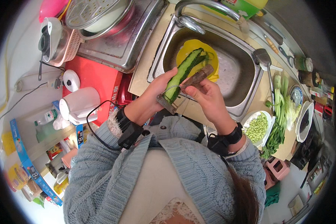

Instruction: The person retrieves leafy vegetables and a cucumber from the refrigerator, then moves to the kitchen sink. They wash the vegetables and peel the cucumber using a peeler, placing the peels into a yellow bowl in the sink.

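My left hand [160, 88] grips a partly peeled cucumber [182, 74], which slants up and away over the near rim of the sink. A pale green stripe runs along it between dark strips of skin. In my right hand [205, 95] is a Y-shaped peeler with a wooden handle [198, 76]. The peeler's metal head [166, 104] lies across the cucumber's near end. Beneath the far end, a yellow basin [189, 47] stands in the stainless steel sink [235, 81], with peel strips [210, 56] hanging over or lying in it.
A curved faucet [193, 23] reaches over the sink. To the right are a spatula [264, 57], leafy greens [278, 112] and a bowl of shelled green beans [257, 127]. A white kettle [82, 103] and stacked basins [106, 16] are on the left.
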Motion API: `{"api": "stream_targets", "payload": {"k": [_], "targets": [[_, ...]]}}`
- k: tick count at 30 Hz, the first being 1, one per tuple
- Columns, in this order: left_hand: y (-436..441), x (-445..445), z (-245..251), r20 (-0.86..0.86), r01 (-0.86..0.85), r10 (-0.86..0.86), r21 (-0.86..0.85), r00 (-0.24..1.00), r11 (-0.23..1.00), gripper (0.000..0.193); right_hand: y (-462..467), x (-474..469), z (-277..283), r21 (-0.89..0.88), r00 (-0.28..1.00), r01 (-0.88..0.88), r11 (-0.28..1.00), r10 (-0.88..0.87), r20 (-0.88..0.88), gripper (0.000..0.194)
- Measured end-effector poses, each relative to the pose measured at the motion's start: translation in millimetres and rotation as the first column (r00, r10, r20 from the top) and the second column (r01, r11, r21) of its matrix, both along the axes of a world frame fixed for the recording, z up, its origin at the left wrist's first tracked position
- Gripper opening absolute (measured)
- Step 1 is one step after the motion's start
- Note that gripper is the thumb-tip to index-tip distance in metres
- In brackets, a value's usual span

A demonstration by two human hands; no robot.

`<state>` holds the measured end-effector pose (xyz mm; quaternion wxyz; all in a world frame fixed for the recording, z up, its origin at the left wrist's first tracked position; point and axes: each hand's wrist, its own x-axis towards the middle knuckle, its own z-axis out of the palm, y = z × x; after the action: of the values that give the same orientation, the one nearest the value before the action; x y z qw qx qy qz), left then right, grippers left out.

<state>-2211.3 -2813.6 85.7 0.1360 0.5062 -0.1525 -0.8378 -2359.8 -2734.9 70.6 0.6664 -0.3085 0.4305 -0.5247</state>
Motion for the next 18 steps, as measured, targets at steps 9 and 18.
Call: {"api": "stream_targets", "payload": {"k": [9, 18], "targets": [[6, 9, 14, 0.006, 0.051, -0.050, -0.051, 0.999, 0.997, 0.038, -16, -27, -20, 0.218, 0.987, 0.095, 0.971, -0.120, 0.107, 0.030], [6, 33, 33, -0.089, 0.089, -0.088, 0.006, 0.992, 0.996, 0.037, -38, -78, -72, 0.293, 0.971, 0.125, 0.948, -0.178, 0.162, 0.024]]}}
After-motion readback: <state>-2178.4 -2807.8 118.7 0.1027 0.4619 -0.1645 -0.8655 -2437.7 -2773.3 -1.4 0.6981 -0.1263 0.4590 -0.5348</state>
